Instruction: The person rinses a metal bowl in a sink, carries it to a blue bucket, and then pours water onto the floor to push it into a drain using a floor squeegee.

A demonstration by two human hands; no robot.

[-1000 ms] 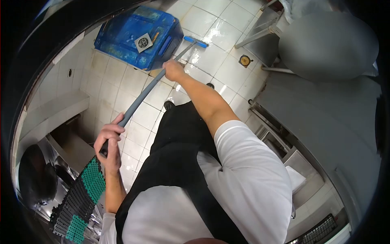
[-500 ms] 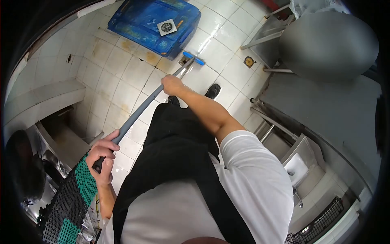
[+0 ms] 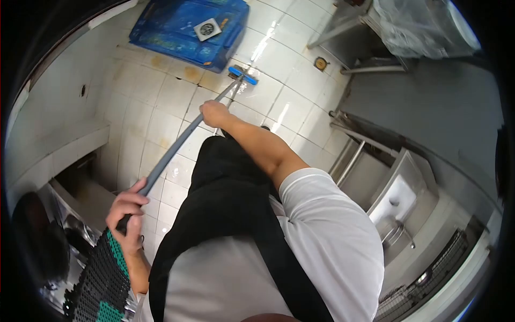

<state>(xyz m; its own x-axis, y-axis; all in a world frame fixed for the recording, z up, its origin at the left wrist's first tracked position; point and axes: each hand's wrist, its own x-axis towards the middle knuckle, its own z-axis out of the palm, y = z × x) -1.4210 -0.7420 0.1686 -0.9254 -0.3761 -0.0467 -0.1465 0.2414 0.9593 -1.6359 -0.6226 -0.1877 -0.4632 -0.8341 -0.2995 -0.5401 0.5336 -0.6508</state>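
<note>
A long grey pole (image 3: 174, 149) runs from the lower left up to a blue brush head (image 3: 243, 75), which rests on the wet tiled floor beside a blue bin. My left hand (image 3: 126, 213) is wrapped round the black end of the pole. Further along, near the middle of the pole, my right hand (image 3: 215, 114) is closed round it. Close to the brush head is a dark opening in the tiles, partly covered by it. On the blue bin (image 3: 177, 32) lies a square metal drain cover (image 3: 207, 29).
A round brass floor fitting (image 3: 321, 64) is set in the tiles. To the right stand a grey counter (image 3: 424, 102), a plastic-covered container (image 3: 413, 27) and a metal sink (image 3: 397, 201). Black and green mats (image 3: 99, 279) lie at the lower left, below a tiled ledge (image 3: 80, 145).
The view has shifted, and both hands and the brush head appear slightly further left. Both hands keep hold of the pole. A blurred round shape at the upper right is gone, showing the plastic-covered container.
</note>
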